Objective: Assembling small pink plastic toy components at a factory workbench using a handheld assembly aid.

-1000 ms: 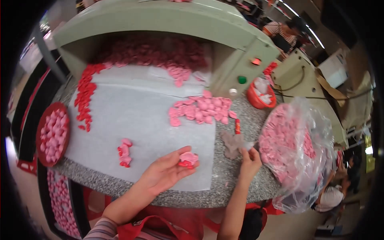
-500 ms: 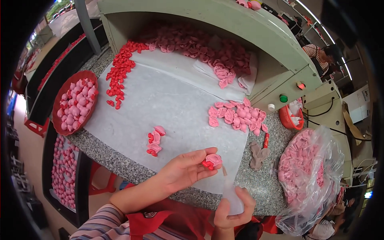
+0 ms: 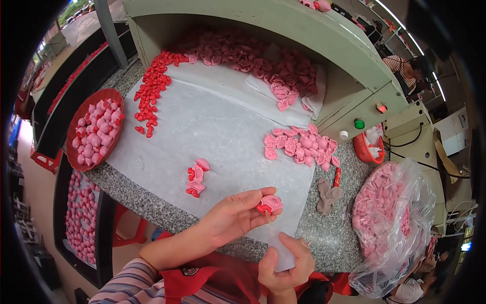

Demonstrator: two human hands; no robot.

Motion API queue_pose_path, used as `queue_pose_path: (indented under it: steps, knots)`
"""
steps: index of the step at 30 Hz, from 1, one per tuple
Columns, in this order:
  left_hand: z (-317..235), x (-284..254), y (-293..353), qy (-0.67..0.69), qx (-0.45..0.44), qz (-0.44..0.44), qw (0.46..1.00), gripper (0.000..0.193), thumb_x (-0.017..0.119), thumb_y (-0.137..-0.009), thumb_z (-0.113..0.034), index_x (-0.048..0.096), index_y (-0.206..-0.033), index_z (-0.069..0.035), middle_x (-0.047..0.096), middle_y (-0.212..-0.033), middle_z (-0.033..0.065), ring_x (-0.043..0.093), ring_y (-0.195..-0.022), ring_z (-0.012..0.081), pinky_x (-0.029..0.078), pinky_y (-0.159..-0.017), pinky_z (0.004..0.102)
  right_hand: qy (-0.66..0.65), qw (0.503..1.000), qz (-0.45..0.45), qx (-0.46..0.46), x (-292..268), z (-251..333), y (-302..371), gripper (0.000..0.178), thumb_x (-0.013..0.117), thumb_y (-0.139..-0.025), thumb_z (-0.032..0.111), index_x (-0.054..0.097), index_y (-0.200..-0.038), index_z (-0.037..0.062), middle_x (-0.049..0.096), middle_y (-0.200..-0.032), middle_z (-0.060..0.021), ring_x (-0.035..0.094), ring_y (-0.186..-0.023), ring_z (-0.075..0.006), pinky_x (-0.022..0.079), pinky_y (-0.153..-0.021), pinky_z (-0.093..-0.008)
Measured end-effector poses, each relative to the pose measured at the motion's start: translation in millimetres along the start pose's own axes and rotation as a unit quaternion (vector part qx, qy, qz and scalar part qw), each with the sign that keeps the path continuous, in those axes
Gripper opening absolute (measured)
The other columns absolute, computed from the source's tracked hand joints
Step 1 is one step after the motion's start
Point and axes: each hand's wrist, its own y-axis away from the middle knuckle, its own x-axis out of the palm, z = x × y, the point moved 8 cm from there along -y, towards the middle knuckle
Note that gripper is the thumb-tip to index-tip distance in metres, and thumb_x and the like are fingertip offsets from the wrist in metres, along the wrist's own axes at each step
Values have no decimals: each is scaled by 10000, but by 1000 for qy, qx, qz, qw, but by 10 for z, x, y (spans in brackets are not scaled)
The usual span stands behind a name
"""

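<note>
My left hand [image 3: 234, 214] is closed in a pinch on a small pink shell-shaped piece with a red part [image 3: 270, 203] at its lower edge. In my right hand [image 3: 288, 264] is a soft, whitish glue bottle [image 3: 281, 251] with a thin tip, and that tip meets or nearly meets the red part. To the left, several pink-and-red pieces [image 3: 196, 177] lie in a short column on the white sheet [image 3: 223, 121]. Farther right on the sheet is a heap of pink pieces [image 3: 304, 145].
Small red pieces [image 3: 149, 93] trail out of a pale green metal box [image 3: 263, 20] holding more pink shells. A red bowl [image 3: 81, 159] of pink balls stands left. On the right are a grey cloth [image 3: 328, 196], a red basket [image 3: 362, 149] and a plastic bag of pink pieces [image 3: 377, 213].
My right hand has moved left and slightly up, bringing the bottle's tip to the red part. My left hand stays in place with its piece turned slightly.
</note>
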Motion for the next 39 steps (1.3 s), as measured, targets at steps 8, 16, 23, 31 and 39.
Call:
queue_pose_path:
  steps: [8,16,23,31,39]
  knots:
    - [15,-12,-15,-2,5,-8,1000,408,512,-885,-226,441,-1194,32,561,-1058,120,550,-1009,215,433,-906,329,-15,1000,-6,-2,1,-26,-31,243,605,-657,95,576,-853,-46,596,-727,-121,547,-536,-238,440,-510,-305]
    - [34,-1,-25,-1,-5,0,1000,402,510,-886,-222,444,-1187,37,561,-1055,124,551,-1008,212,438,-901,322,-7,1000,1,7,-5,-31,-50,226,604,-664,105,577,-842,-32,598,-713,-112,544,-524,-225,431,-507,-299]
    - [50,9,-21,-9,-11,-5,1000,403,506,-888,-218,441,-1191,39,566,-1046,124,557,-994,211,443,-886,316,-18,1000,1,14,-25,-31,-70,219,600,-663,101,576,-837,-31,600,-712,-111,542,-520,-226,431,-514,-301]
    - [62,25,-24,-11,-14,-1,1000,410,506,-888,-225,438,-1193,40,564,-1047,128,555,-995,214,440,-888,320,-14,1000,13,11,-46,-16,-82,210,592,-649,77,572,-827,-33,601,-701,-111,540,-508,-235,426,-502,-304]
    - [70,24,-32,-13,-11,-4,1000,414,514,-884,-229,441,-1192,38,561,-1052,129,550,-1005,221,438,-892,317,-19,1000,16,6,-50,-6,-97,210,582,-643,61,567,-829,-35,602,-698,-115,538,-504,-237,423,-491,-303]
